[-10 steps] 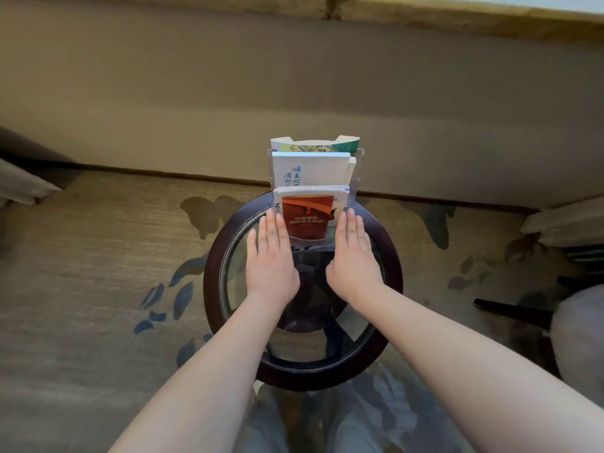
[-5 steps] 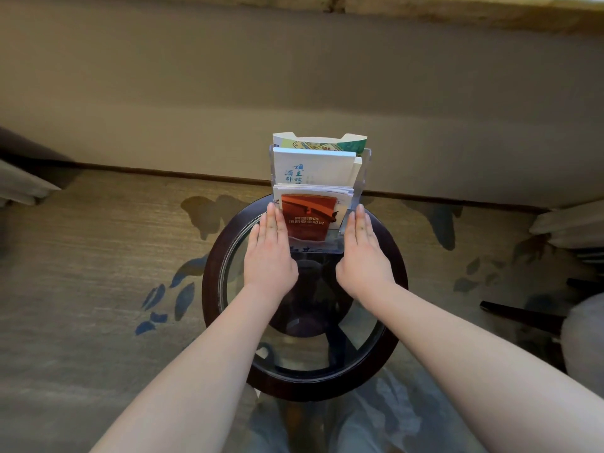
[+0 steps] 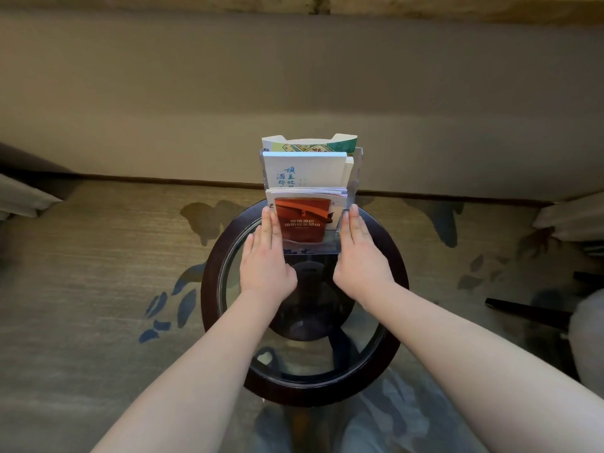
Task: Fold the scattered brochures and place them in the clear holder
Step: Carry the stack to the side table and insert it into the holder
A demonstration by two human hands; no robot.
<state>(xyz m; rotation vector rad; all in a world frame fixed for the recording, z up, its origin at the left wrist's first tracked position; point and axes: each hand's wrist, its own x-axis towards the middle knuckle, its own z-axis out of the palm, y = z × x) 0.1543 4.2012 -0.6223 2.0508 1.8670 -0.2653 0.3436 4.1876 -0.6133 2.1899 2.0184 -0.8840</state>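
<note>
The clear holder (image 3: 354, 178) stands on the far part of a round glass table (image 3: 209, 289). Its tiers hold folded brochures: a red one (image 3: 302, 220) in front, a white one with blue characters (image 3: 304, 171) behind it, and a green patterned one (image 3: 309, 146) at the back. My left hand (image 3: 266, 266) lies flat, fingers straight, with its fingertips against the holder's left side. My right hand (image 3: 361, 259) lies the same way against the holder's right side. Neither hand curls around anything.
The table has a dark wooden rim and a dark base seen through the glass. Patterned carpet (image 3: 98, 273) surrounds it, and a beige wall runs behind. Upholstered seat edges show at far left and right, and a dark chair leg (image 3: 523, 310) lies at the right.
Both hands have slid forward and apart, from in front of the holder to its two sides.
</note>
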